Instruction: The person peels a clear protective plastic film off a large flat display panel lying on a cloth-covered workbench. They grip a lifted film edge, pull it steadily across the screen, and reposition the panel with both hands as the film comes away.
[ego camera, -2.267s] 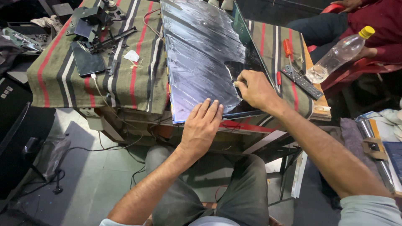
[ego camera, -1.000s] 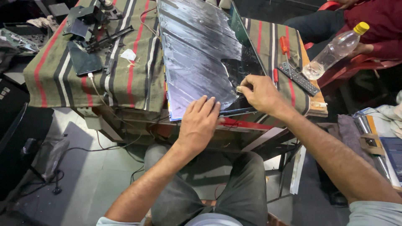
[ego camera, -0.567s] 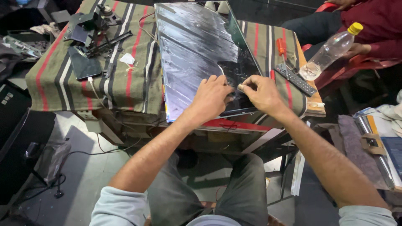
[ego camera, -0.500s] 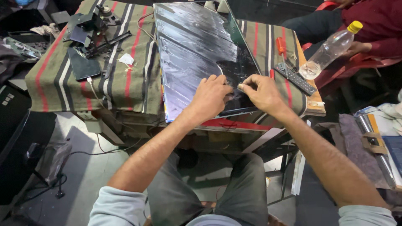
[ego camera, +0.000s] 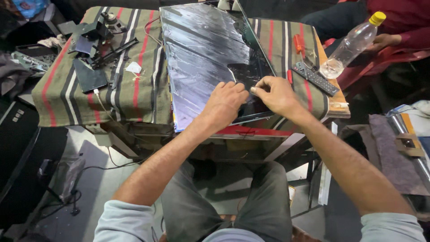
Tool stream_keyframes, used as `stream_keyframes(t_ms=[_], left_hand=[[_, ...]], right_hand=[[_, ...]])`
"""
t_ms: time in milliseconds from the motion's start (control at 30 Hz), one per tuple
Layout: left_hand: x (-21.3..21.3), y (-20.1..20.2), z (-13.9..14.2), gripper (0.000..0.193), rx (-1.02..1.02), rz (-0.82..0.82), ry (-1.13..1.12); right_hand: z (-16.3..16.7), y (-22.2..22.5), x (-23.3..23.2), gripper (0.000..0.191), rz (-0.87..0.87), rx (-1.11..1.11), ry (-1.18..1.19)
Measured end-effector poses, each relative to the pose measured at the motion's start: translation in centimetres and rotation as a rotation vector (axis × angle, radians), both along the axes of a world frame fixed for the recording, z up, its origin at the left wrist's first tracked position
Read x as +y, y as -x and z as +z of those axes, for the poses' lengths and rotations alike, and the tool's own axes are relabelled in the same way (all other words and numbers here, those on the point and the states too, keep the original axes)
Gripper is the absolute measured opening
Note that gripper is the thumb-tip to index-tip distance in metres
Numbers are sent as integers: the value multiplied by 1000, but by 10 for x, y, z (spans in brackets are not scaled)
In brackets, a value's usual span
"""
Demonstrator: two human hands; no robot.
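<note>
A: Largest item?
B: Flat display panel (ego camera: pixel 204 58), shiny film across its face, laid flat on striped table (ego camera: pixel 134 94), near edge overhanging toward the lap.

A: Hands?
B: Left hand (ego camera: pixel 224 102) pressed flat on panel's lower part; right hand (ego camera: pixel 274 93) just beside, grip narrow, pinched on a film edge.

A: Smaller things?
B: Remote (ego camera: pixel 316 79) and red screwdriver (ego camera: pixel 298 43) to the right.

A: Risk?
B: Probably film tearing from uneven pull; possibly panel sliding off, given overhang.

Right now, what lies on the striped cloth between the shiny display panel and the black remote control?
In the head view, a red-handled screwdriver lies between the display panel and the remote control, on the striped cloth.
</note>
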State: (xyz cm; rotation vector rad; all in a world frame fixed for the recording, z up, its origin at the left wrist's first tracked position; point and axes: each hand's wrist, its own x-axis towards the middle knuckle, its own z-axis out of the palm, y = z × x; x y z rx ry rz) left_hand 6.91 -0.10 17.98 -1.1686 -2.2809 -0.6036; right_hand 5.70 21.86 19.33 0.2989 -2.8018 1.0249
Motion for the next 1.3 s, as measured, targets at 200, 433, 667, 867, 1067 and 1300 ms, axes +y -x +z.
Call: stream_keyframes(t_ms=[200, 433, 667, 867, 1067, 1300], left_hand=[[-1, -6, 5, 24, -25, -40, 24], [-23, -4, -10, 3, -83, 0, -136], [-143, 36, -24, 17, -166, 274, -390], [-205, 45, -24, 13, -187, 451, -429], [-131, 22, -3, 15, -296, 55, -458], [-33, 18, 21, 21, -285, -212, -235]], right_hand=[[-4, 3, 1, 26, -13, -24, 13], [-3, 6, 1, 26, 1, -23, -18], [3, -2, -6, 27, 67, -44, -42], [9, -5, -12, 27, 49, -91, -65], [8, -3, -17, 27, 57, -67, -54], [2, -2, -12, 25, 10, -55, -23]])
